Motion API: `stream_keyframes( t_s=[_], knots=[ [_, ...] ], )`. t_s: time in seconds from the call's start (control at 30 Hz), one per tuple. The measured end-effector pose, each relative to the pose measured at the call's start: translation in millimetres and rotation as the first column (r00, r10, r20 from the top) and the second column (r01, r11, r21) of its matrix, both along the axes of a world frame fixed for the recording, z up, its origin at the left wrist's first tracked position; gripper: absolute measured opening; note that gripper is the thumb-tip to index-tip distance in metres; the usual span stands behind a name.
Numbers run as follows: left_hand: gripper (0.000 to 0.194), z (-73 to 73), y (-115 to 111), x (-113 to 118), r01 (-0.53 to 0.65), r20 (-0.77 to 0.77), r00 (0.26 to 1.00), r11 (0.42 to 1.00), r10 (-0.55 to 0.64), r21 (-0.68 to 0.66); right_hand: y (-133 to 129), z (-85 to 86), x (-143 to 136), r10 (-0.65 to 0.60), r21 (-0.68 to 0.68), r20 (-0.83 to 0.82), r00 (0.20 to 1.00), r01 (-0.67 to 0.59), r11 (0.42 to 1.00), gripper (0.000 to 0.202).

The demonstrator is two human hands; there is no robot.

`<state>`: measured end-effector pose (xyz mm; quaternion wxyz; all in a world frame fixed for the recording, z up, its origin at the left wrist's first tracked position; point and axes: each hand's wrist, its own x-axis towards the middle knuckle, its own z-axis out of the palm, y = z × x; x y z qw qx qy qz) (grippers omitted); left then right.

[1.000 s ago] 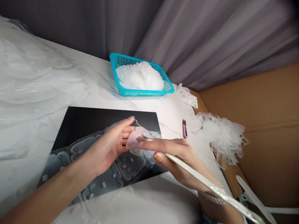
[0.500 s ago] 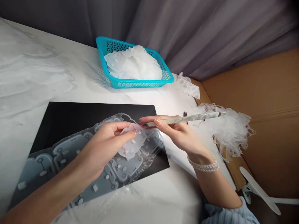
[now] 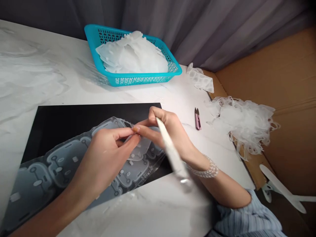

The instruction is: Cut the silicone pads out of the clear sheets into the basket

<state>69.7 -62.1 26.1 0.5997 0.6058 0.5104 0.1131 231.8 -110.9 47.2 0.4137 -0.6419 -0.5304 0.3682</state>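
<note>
My left hand [image 3: 101, 161] pinches a small translucent white silicone piece [image 3: 139, 149] between thumb and fingers. At the piece's upper edge, the fingertips of my right hand [image 3: 172, 131] meet those of the left, pinched together. A slim pen-shaped tool with a pale marbled handle [image 3: 170, 148] is tucked in my right hand, its butt end slanting down toward me, blurred; its tip is hidden. Under both hands lies a clear moulded sheet [image 3: 66, 164] of similar outlined shapes, on a black mat [image 3: 86, 118]. The left hand covers part of the sheet.
A turquoise basket [image 3: 140, 79] heaped with white pieces [image 3: 138, 59] stands at the back. Purple-handled thread snips [image 3: 197, 120] lie right of the mat. Trimmed scraps [image 3: 249, 121] pile by a cardboard panel [image 3: 266, 72]. Clear sheets [image 3: 29, 75] lie at left.
My right hand has turned, swinging the tool from pointing at the piece to slanting downward. Its fingertips now pinch at the piece's edge beside my left fingers. The snips have come into full view.
</note>
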Motion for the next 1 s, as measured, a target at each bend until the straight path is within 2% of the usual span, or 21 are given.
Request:
stream_keyframes(
  t_s=[0.1,0.17,0.3,0.4,0.5,0.57,0.6,0.67,0.73,0.8,0.9,1.0],
  knots=[
    [0.034,2.7,0,0,-0.061,-0.038,0.997,0.99,0.066,0.131,2,-3.4,-3,-0.042,-0.009,-0.25,0.967,0.041,0.999,0.048],
    [0.037,5.3,-1,1,-0.13,-0.029,0.99,0.975,0.137,0.179,3,-6.3,-1,-0.086,0.008,-0.278,0.957,0.092,0.996,0.048],
    [0.028,11.7,-3,0,-0.262,0.042,0.964,0.92,0.262,0.29,6,-17.0,9,-0.138,0.064,-0.189,0.972,0.153,0.986,0.046],
    [0.02,14.1,0,-6,-0.368,0.112,0.928,0.838,0.354,0.402,9,-25.3,16,-0.161,0.094,-0.15,0.976,0.176,0.98,0.044],
    [0.016,13.3,9,-12,-0.531,0.267,0.847,0.749,0.459,0.396,11,-30.4,23,-0.209,0.139,-0.058,0.976,0.215,0.967,0.039],
    [0.015,11.7,17,-16,-0.615,0.387,0.781,0.71,0.49,0.342,12,-32.1,28,-0.245,0.157,0.004,0.969,0.242,0.958,0.036],
    [0.015,10.8,21,-17,-0.635,0.428,0.757,0.713,0.494,0.298,13,-32.2,31,-0.257,0.153,0.026,0.966,0.25,0.956,0.036],
    [0.014,8.8,26,-19,-0.617,0.471,0.737,0.766,0.484,0.179,14,-29.8,37,-0.271,0.132,0.072,0.96,0.26,0.956,0.036],
    [0.014,7.4,27,-20,-0.54,0.492,0.741,0.841,0.456,0.034,14,-22.4,38,-0.295,0.148,0.139,0.945,0.275,0.95,0.037],
    [0.015,7.1,24,-19,-0.449,0.511,0.754,0.892,0.413,-0.058,12,-9.9,34,-0.317,0.205,0.156,0.935,0.284,0.937,0.039],
    [0.016,9.4,19,-18,-0.35,0.54,0.766,0.931,0.349,-0.105,3,11.7,15,-0.202,0.199,-0.042,0.979,0.206,0.958,0.044],
    [0.015,12.5,15,-18,-0.319,0.559,0.775,0.946,0.295,-0.058,-9,25.7,-5,-0.049,0.164,-0.225,0.973,0.087,0.983,0.049]
  ],
)
